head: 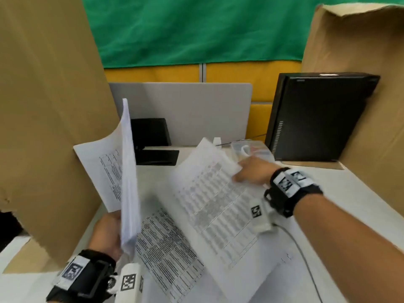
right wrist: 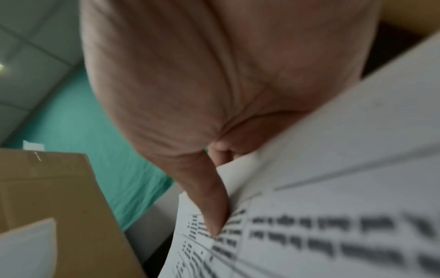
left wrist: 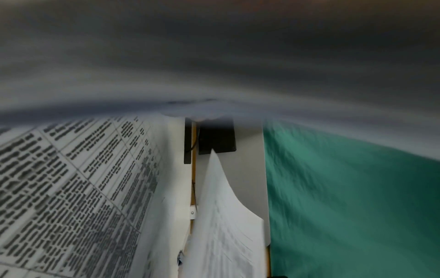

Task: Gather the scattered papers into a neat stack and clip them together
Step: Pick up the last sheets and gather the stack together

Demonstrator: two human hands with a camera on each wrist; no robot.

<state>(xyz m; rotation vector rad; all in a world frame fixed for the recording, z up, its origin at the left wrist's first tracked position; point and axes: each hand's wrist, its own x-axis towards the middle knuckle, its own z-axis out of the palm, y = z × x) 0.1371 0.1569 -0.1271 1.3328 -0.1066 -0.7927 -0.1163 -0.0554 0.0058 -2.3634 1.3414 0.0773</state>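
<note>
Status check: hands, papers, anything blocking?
Left hand grips upright sheaf. Right hand pinches lifted sheet. One sheet on desk. Nothing blocking.

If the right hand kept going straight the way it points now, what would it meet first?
The right hand, pinching a printed sheet, points toward the desk's back. The small clear plastic box lies first in that line, probably; depth is unclear.

Desk (head: 349,204): sheets (head: 170,254) near centre, computer (head: 317,119) far right, stand (head: 153,145) far left, cardboard (head: 43,106) at left.
</note>
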